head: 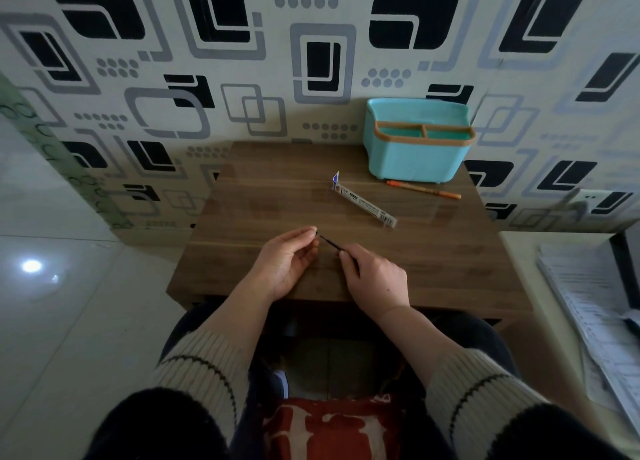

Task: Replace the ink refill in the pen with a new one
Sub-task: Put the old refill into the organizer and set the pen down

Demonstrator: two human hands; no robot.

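Two hands are over the near part of the table (277, 182), w/ a thin dark refill (329, 242) stretched between them. My left hand (289, 262) pinches one end of it at the fingertips (313, 232), palm turned up and inward; my right hand (375, 279) is closed on the other end, back of the hand up, so the refill runs slanted from upper left to lower right, a bit above the wood. Farther away, approx. in the middle of the table, lies a long clear refill pack (363, 201) w/ a printed label and a small blue-white flap at its far end; it is well apart from both hands. Behind it an orange pen (423, 189) lies flat just in front of a turquoise organizer (417, 155), which stands at the far right corner against the wall (311, 61). The organizer is plastic, rounded, w/ an orange-brown rim and a divider making compartments; I can't tell if anything is inside. The table is dark brown wood grain, square, smooth. The wall has pale paper w/ black and grey rounded squares and dots. The floor (52, 217) at left is glossy light tile w/ one bright reflection. My sleeves (204, 373) are ribbed beige knit w/ a dark stripe.
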